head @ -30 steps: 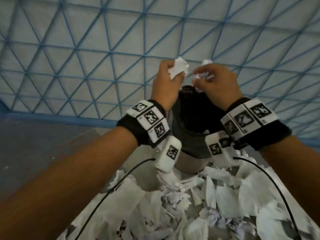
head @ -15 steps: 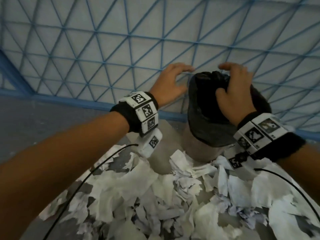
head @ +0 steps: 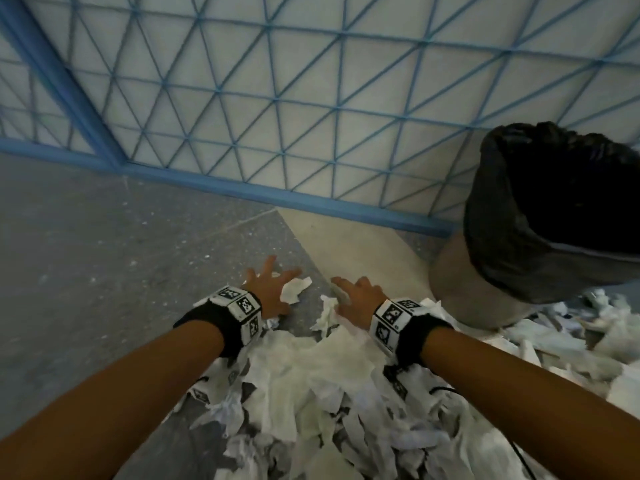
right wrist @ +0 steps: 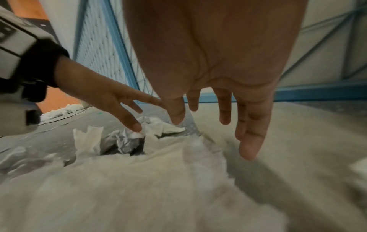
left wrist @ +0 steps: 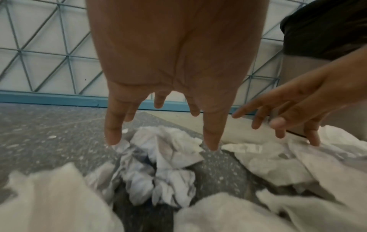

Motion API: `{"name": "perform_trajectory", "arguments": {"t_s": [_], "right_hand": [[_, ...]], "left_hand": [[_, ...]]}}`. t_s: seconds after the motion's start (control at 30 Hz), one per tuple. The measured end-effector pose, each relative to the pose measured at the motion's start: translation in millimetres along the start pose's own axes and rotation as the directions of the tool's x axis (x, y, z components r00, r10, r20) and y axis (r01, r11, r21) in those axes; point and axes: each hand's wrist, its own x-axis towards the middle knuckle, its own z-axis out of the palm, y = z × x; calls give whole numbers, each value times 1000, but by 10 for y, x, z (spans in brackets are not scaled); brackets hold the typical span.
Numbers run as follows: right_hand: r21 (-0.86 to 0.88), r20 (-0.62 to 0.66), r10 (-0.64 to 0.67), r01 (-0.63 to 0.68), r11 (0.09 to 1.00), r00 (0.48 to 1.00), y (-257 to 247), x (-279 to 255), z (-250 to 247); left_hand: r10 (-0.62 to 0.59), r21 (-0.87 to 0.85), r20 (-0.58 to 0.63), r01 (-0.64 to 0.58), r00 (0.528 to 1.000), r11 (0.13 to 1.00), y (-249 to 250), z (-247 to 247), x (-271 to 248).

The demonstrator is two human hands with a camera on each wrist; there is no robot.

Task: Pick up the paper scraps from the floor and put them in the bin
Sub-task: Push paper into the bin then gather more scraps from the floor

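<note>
A big heap of white paper scraps [head: 311, 386] covers the floor in front of me. The grey bin [head: 485, 289] with a black liner [head: 540, 209] stands at the right. My left hand [head: 268, 289] hangs open, fingers spread, just above crumpled scraps [left wrist: 158, 157] at the heap's far edge. My right hand [head: 356, 294] is open too, fingers [right wrist: 250, 141] pointing down over the paper [right wrist: 158, 180] left of the bin. Neither hand holds anything. In the left wrist view the right hand [left wrist: 294, 113] shows beside the left hand [left wrist: 164, 125].
A white wall panel with a blue triangular grid [head: 311, 116] and a blue base rail [head: 277, 199] runs behind the bin. Grey speckled floor [head: 104, 254] lies to the left, a pale floor strip [head: 353, 244] between the hands and bin. More scraps [head: 571, 341] surround the bin's base.
Both hands were over the bin holding paper, then let it go into the bin. Now they have dropped down and left to the heap, open and empty.
</note>
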Motion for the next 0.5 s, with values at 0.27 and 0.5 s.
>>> {"name": "perform_trajectory", "arguments": {"t_s": [0.27, 0.5], "right_hand": [[-86, 48, -38, 42, 995, 998, -169, 90, 232], [300, -416, 89, 44, 953, 905, 135, -132, -127]], "left_hand": [[42, 184, -16, -38, 999, 982, -21, 256, 45], [-48, -460, -297, -98, 954, 882, 15, -73, -73]]}}
